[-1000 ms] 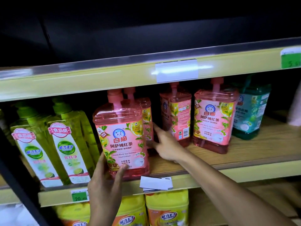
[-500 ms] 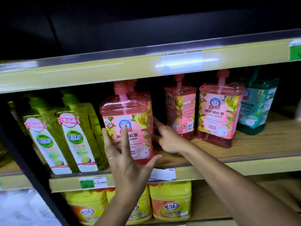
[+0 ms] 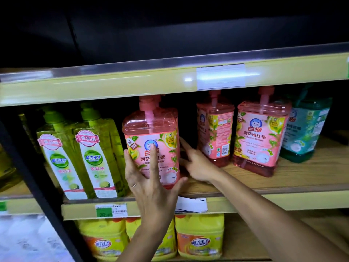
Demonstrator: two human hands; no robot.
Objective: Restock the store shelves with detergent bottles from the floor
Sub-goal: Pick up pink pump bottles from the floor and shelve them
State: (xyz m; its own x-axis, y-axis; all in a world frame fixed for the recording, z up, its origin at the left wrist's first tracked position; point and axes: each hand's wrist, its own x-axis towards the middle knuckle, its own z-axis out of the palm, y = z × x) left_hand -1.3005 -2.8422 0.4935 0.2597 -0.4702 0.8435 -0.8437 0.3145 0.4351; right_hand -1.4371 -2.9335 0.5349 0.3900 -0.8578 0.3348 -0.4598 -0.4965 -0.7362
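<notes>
A pink pump bottle of detergent (image 3: pixel 151 125) stands upright at the front of the wooden middle shelf (image 3: pixel 283 178), with a second pink bottle close behind it. My left hand (image 3: pixel 151 184) lies flat on its front label, index finger pointing up and thumb at the bottle's lower right edge. My right hand (image 3: pixel 196 163) reaches in beside the bottle's right side, its straight fingers touching that side. Two more pink bottles (image 3: pixel 215 133) (image 3: pixel 262 137) stand further right on the same shelf.
Green dish-soap bottles (image 3: pixel 94 148) stand left of the pink one, a teal bottle (image 3: pixel 306 133) at the far right. The upper shelf's yellow edge (image 3: pixel 113 84) hangs low over the pump heads. Yellow tubs (image 3: pixel 200 237) fill the shelf below. A black upright (image 3: pixel 37 176) runs down the left.
My left hand has slid from the bottle's lower left corner up onto its front label. The bottle stands slightly further back. My right hand stays beside it.
</notes>
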